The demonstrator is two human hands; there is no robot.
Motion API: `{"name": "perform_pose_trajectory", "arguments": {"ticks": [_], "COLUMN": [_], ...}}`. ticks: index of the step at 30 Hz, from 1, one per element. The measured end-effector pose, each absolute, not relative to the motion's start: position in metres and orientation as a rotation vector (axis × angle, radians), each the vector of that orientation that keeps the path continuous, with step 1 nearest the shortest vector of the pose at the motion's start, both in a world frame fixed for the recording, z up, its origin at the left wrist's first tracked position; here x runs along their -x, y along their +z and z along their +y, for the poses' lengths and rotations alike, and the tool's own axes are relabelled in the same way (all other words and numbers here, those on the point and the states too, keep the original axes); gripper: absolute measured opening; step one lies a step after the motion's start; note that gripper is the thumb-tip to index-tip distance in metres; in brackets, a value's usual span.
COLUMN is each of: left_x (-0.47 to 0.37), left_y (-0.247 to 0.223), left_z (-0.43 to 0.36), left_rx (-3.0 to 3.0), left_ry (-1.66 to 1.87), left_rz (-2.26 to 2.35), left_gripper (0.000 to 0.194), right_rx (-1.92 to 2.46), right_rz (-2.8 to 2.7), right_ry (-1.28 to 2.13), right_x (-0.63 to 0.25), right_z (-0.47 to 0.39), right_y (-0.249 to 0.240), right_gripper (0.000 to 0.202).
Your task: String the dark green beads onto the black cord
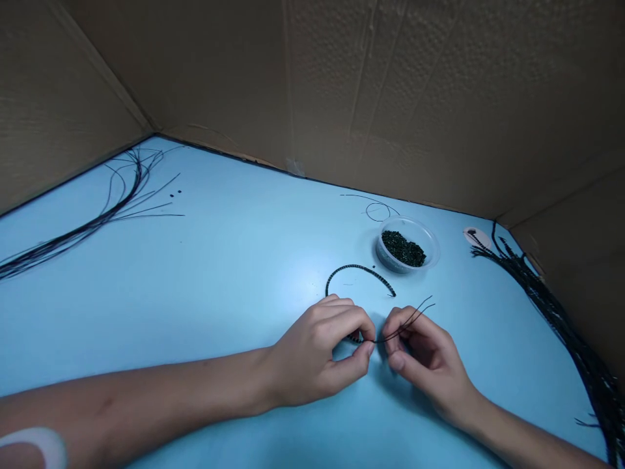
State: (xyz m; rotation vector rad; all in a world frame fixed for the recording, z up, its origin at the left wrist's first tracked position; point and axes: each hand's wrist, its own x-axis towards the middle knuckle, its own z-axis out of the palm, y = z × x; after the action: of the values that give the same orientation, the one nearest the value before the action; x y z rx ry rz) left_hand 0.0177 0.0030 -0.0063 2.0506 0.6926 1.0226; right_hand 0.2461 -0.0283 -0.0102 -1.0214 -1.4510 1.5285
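My left hand point(329, 345) is closed, thumb and index finger pinching the end of a black beaded strand point(360, 266). The strand curves behind that hand in a wide open loop, its other end lying on the table. Thin dark cord ends point(415, 317) run from the pinch to the right, passing across the fingers of my right hand point(424, 361). The right fingers are loosely curled, with the thumb slightly apart, and I see no firm grip on the cords. Behind the hands stands a clear round tub point(432, 251) with small dark beads point(403, 249) in it.
A bundle of black cords point(97, 221) lies at the left. Along the right side is a thick bundle of dark strands point(547, 299), near a white round sticker point(477, 238). One thin looped thread point(378, 210) lies behind the tub. Cardboard walls point(312, 85) enclose the blue table point(234, 273).
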Motion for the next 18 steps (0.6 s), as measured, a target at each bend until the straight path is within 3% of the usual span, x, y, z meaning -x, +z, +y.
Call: {"name": "perform_pose_trajectory", "arguments": {"ticks": [4, 18], "left_x": [-0.0191, -0.0190], "left_y": [-0.0071, -0.0049], "left_z": [0.0033, 0.0006], "left_rx": [-2.083, -1.991], "left_ry": [0.993, 0.924], "left_rz": [0.631, 0.754], "left_gripper": [0.007, 0.008], "right_rx": [1.037, 0.996], "right_rz": [-1.549, -1.516], "right_ry": [1.487, 1.363], "right_x": [-0.2452, -0.2462], "right_z": [-0.0298, -0.0290], "right_y": [-0.0121, -0.0136], "right_gripper": [0.010, 0.011]}}
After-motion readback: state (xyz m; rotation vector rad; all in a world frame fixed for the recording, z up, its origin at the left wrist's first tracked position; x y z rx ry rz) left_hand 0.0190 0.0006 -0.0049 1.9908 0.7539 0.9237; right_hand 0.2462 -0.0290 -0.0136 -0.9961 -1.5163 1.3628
